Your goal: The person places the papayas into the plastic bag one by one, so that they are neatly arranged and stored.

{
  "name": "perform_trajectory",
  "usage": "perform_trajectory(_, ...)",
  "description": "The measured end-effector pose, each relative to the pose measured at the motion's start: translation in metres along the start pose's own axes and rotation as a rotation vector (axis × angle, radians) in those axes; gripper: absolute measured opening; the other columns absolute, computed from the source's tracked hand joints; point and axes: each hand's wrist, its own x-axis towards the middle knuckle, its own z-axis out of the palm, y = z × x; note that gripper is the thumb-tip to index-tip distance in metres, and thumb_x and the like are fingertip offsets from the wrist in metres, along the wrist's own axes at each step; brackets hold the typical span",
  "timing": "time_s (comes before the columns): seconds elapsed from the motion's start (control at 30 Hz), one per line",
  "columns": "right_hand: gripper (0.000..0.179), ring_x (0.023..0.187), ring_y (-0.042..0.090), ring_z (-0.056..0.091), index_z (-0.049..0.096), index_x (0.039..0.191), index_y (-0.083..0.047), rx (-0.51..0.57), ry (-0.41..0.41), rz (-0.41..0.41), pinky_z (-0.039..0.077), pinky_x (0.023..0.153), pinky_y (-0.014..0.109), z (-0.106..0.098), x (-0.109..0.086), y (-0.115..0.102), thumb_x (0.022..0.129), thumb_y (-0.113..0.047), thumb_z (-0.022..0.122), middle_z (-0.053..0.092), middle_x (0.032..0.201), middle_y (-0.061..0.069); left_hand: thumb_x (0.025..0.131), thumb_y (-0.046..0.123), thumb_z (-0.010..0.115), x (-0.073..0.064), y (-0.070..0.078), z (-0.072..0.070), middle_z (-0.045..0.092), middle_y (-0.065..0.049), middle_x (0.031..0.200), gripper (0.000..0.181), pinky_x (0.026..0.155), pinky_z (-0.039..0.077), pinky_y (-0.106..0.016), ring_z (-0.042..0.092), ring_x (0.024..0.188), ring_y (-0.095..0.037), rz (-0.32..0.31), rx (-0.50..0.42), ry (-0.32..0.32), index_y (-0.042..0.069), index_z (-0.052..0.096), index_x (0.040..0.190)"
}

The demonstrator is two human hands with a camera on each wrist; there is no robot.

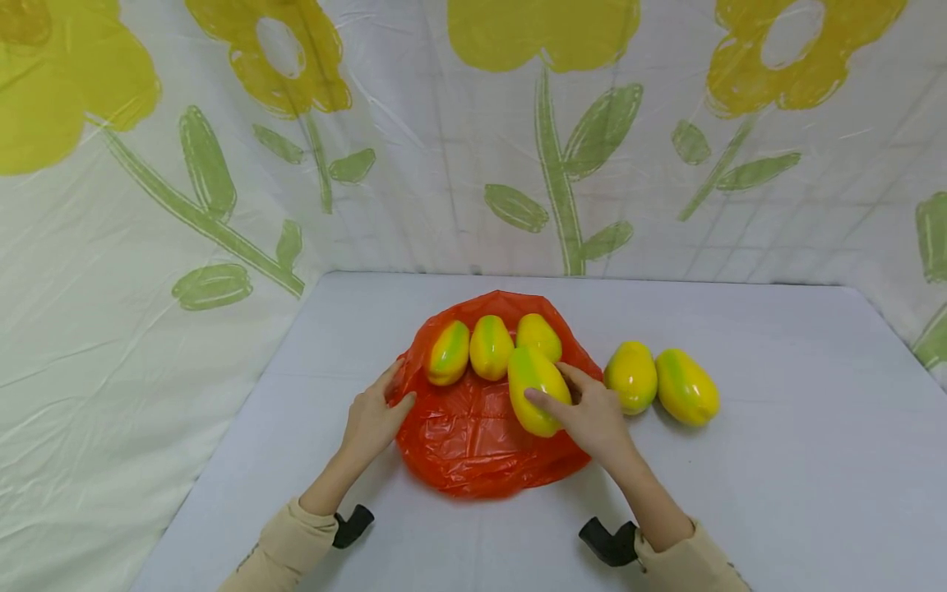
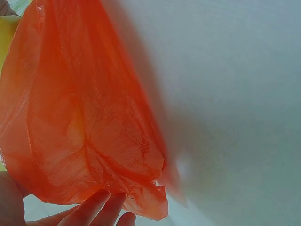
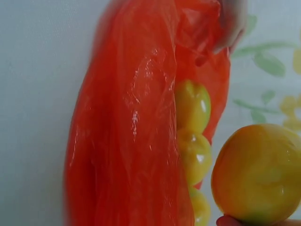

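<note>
The bagging looks about half done, judging by where the fruit lies; three glossy yellow-green papayas (image 1: 491, 349) rest side by side at the far end of the red plastic bag (image 1: 469, 444), which lies spread on the white table (image 1: 799, 427) with its mouth open; a fourth, the held papaya (image 1: 538, 395), is over the bag's right part, grasped between the thumb and fingers of the right hand (image 1: 598, 419), and the right wrist view shows it clear of the bag's wall, not yet let go; whether it touches the papaya behind it I cannot tell; the left hand (image 1: 372, 415) grips the bag's left rim, thumb on the inside and fingers on the outside, as the left wrist view bears out; what seems left, besides setting down the held one, is the outer pair of papayas (image 1: 688, 388), which sit next to each other on the table just beyond the bag's right edge, neither of them in a hand.
</note>
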Motion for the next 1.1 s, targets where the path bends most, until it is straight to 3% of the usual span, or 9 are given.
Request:
perform_trajectory(0.33,0.078,0.120,0.035,0.050,0.045,0.143,-0.001,0.001,-0.006,-0.019,0.044,0.098,0.053,0.015,0.002,-0.004,0.086,-0.048,0.069,0.051,0.139,0.022,0.094,0.013,0.057,0.000,-0.001,0.000,0.054,-0.027,0.133,0.057,0.085,0.053,-0.048,0.055,0.118,-0.043,-0.009,-0.008,-0.005,0.002,0.040,0.147)
perform_trajectory(0.67,0.070,0.106,0.028,0.055,0.051,0.139,-0.005,0.050,-0.032,-0.015,0.053,0.086,0.044,0.037,0.000,-0.011,0.085,-0.044,0.071,0.061,0.124,0.014,0.093,0.013,0.057,0.001,-0.001,0.001,0.054,-0.026,0.133,0.056,0.086,0.052,-0.049,0.054,0.118,-0.043,-0.004,-0.007,0.000,0.002,0.041,0.146)
perform_trajectory(1.1,0.075,0.111,0.031,0.053,0.045,0.142,-0.003,0.058,-0.094,-0.056,0.050,0.090,0.049,0.066,-0.004,-0.014,0.086,-0.047,0.068,0.055,0.132,0.016,0.093,0.013,0.058,0.001,-0.001,0.001,0.055,-0.027,0.131,0.056,0.079,0.056,-0.044,0.060,0.109,-0.041,0.002,-0.001,0.003,0.001,0.042,0.145)
